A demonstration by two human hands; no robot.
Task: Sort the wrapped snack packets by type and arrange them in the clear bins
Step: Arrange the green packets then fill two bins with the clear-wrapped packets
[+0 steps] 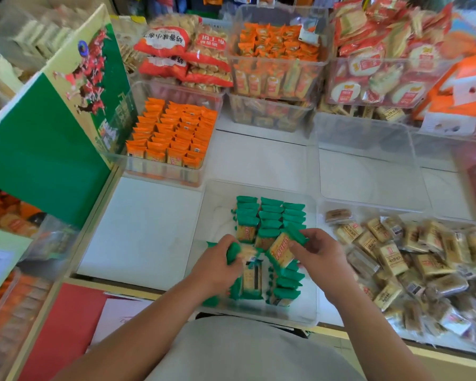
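A white shop counter [138, 229] fills my view, crowded with clear containers and backed by stacked bags of snacks. At far left I see a tall green carton [47, 149] standing on edge. Just right of it sits the orange bin [160, 174], clear-walled and packed with orange packets [173, 130] in neat upright rows.

In the centre, close to the person's body, is the near bin [212, 204], also clear. Its far half holds green packets [270, 213] lined up in three rows. Its near half holds more of them lying loose.

Over that loose pile, the left hand [217, 262] has its fingers curled round one green-ended packet, the gripped packet [239, 253]. Beside it, the right hand [322, 257] pinches another between thumb and fingers, the slanted packet [282, 247], held tilted above the bin with its printed face up. The two hands are near each other but not touching.

At far right, brown packets [410, 257] lie heaped in a shallow clear tray, just beside the near bin.
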